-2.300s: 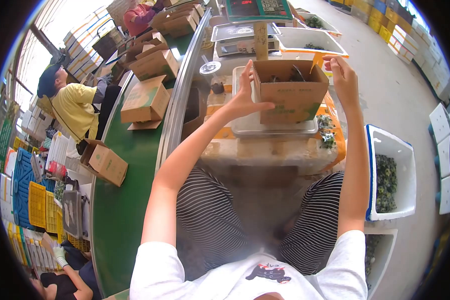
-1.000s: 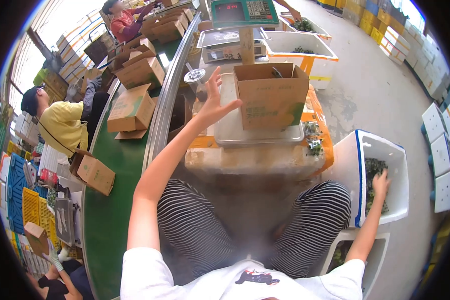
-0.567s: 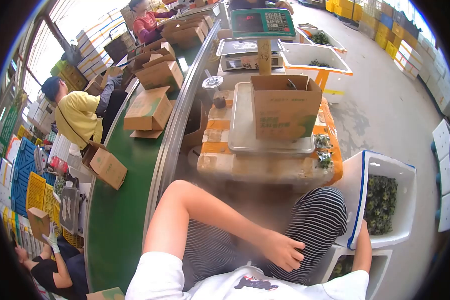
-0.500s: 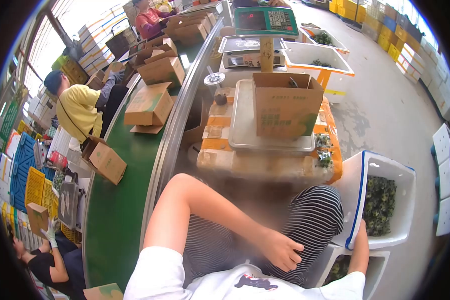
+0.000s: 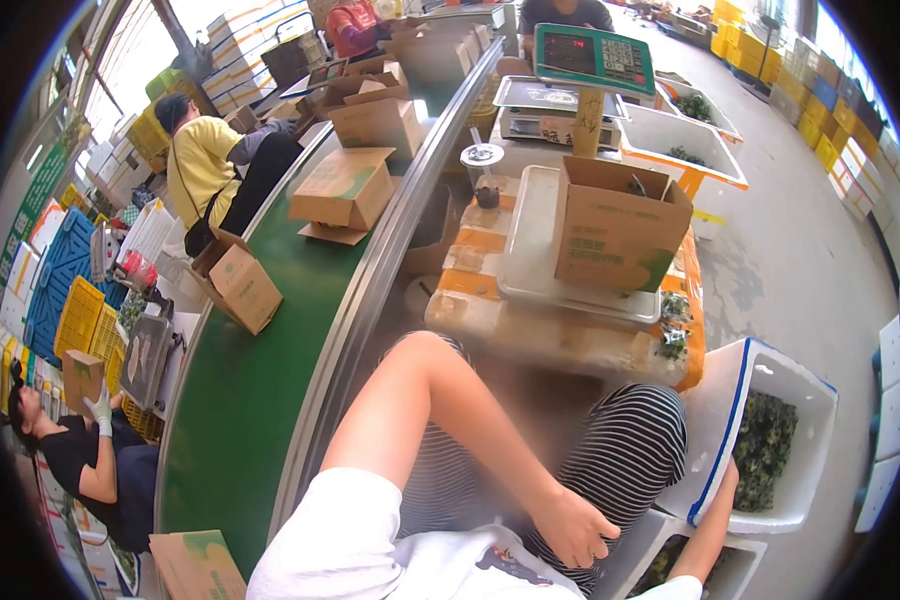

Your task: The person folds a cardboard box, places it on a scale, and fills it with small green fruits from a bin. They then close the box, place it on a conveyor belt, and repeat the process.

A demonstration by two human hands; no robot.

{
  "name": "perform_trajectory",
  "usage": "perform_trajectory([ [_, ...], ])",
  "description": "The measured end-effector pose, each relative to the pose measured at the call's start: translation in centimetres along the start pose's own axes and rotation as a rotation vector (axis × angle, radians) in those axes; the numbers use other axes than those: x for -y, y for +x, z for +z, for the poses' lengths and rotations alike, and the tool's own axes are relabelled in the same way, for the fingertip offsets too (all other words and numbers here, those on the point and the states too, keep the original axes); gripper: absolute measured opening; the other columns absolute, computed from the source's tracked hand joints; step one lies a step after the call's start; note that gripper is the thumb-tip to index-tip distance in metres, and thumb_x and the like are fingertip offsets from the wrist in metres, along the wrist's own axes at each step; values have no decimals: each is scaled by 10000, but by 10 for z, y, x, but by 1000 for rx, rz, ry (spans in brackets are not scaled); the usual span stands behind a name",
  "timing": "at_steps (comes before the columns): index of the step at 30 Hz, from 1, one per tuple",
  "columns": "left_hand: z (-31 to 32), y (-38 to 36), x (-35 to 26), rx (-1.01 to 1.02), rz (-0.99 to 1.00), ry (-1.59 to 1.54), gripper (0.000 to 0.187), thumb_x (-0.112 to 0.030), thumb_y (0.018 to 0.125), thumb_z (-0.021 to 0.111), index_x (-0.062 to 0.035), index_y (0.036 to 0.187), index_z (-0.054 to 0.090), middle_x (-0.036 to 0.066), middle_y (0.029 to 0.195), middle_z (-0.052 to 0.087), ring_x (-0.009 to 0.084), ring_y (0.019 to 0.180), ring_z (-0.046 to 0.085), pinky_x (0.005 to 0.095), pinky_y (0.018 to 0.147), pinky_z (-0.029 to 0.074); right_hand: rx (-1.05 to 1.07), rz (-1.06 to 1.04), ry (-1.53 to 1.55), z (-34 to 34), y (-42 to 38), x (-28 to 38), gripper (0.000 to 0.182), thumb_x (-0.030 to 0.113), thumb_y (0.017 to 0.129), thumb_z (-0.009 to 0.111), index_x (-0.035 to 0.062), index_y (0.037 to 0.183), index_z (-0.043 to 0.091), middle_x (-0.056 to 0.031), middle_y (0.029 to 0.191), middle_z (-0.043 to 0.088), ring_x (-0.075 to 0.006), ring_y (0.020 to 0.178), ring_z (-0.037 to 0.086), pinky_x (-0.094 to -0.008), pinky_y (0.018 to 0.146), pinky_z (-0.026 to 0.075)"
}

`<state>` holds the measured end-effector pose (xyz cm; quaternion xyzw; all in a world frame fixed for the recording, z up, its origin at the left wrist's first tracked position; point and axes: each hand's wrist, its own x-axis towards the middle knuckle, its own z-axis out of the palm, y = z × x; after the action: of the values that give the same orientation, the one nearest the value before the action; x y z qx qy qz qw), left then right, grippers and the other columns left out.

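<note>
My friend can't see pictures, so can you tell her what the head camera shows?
A seated person rests the left hand on a striped trouser leg; the right hand is hidden behind a white foam box of dark greens. Ahead, an open cardboard box sits on a scale tray beside a green conveyor belt.

Ahead of me a cardboard box (image 5: 618, 228) on a scale tray (image 5: 536, 262), conveyor belt (image 5: 260, 370) to my left, foam bin (image 5: 770, 440) at my right

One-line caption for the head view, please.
Seated person rests the left hand on a striped trouser leg; an open cardboard box sits on the scale tray beside the green conveyor.
</note>
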<state>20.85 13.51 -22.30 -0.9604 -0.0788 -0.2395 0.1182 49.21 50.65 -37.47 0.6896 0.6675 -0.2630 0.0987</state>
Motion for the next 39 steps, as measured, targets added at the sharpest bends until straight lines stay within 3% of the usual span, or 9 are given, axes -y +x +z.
perform_trajectory([
  [6, -36, 2, 10, 276, 122, -7, 142, -272, 782, 622, -202, 696, 710, -71, 827, 611, 149, 886, 562, 433, 865, 371, -42, -31, 36, -2, 0, 5, 482, 339, 899, 506, 76, 1301, 540, -222, 1377, 479, -387, 1291, 440, -450, 1074, 330],
  [10, -12, -5, -6, 67, -8, -30, 141, -262, 794, 601, -185, 697, 670, -72, 754, 590, 136, 881, 556, 423, 888, 358, -50, -94, 114, 2, 14, 5, 469, 331, 901, 501, 74, 1292, 549, -221, 1372, 484, -389, 1288, 443, -450, 1073, 331],
  [16, -65, -3, 18, 484, -99, -91, 176, -304, 651, 613, -184, 539, 551, -55, 573, 445, 167, 831, 443, 308, 803, 315, -6, -118, 381, 50, 53, 15, 452, 320, 905, 493, 72, 1278, 562, -221, 1364, 492, -392, 1283, 448, -451, 1072, 331],
  [18, -66, -7, 23, 535, -68, -114, 356, -362, 804, 614, -148, 538, 517, -65, 580, 472, 135, 821, 444, 296, 799, 318, -1, -44, 235, 11, -22, 66, 406, 252, 925, 440, 84, 1274, 560, -238, 1340, 507, -389, 1260, 474, -474, 1022, 381],
  [22, -80, -5, 38, 421, -179, -245, 343, -325, 846, 617, -153, 583, 479, -38, 603, 439, 113, 763, 449, 309, 777, 312, -17, -218, 4, -12, -49, 79, 393, 277, 824, 603, 106, 1178, 611, -187, 1136, 647, -332, 1006, 645, -425, 781, 530],
  [31, -98, -16, 67, 358, -443, -287, 288, -280, 734, 718, -164, 610, 485, -40, 638, 442, 119, 709, 439, 337, 784, 301, 363, -630, 496, -95, -38, 69, 392, 240, 782, 667, 133, 1158, 644, 5, 1001, 607, -98, 815, 519, -240, 659, 433],
  [34, -97, -21, 69, 357, -485, -359, 237, -282, 792, 669, -152, 634, 549, -48, 625, 474, 127, 679, 458, 359, 775, 286, 227, -800, 533, -119, -39, 59, 409, 237, 785, 657, 141, 1182, 635, -52, 1087, 600, -120, 864, 549, -287, 659, 458],
  [37, -96, -22, 71, 367, -529, -402, 229, -282, 745, 702, -158, 634, 545, -54, 644, 493, 117, 681, 448, 344, 743, 283, 299, -696, 650, -134, -46, 45, 343, 198, 805, 618, 141, 1141, 659, -16, 1046, 614, -138, 983, 533, -272, 908, 399],
  [39, -95, -22, 72, 381, -540, -399, 234, -287, 724, 714, -168, 632, 534, -63, 649, 493, 106, 688, 442, 332, 731, 278, 404, -604, 446, -133, -34, 34, 343, 222, 819, 597, 137, 1143, 669, -34, 1065, 635, -152, 1000, 548, -274, 911, 410],
])
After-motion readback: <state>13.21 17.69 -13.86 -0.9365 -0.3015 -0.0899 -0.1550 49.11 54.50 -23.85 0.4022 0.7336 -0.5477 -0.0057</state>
